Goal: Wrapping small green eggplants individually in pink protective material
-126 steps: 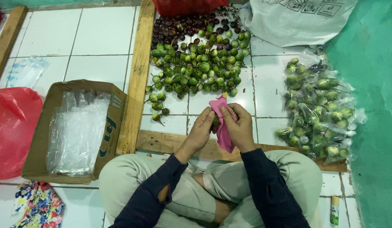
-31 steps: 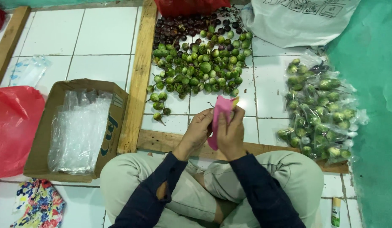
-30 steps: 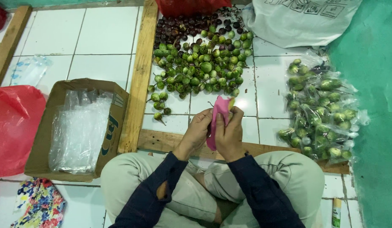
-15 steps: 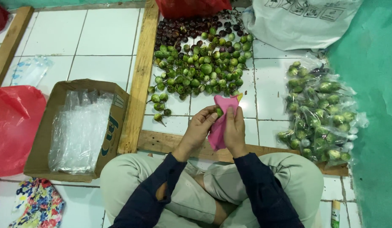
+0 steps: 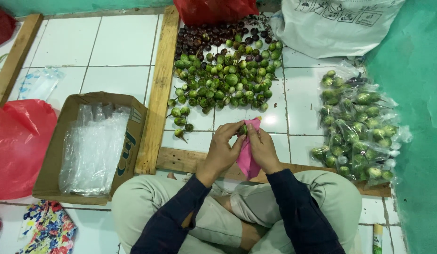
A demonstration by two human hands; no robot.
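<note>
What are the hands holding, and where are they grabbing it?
Both hands pinch a small green eggplant at their fingertips. The right hand also grips the pink cloth at its upper part; the left hand pinches opposite.

Head camera looks steeply down, close above the lap.

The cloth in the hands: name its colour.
Pink; the cloth shows best in the head view.
</note>
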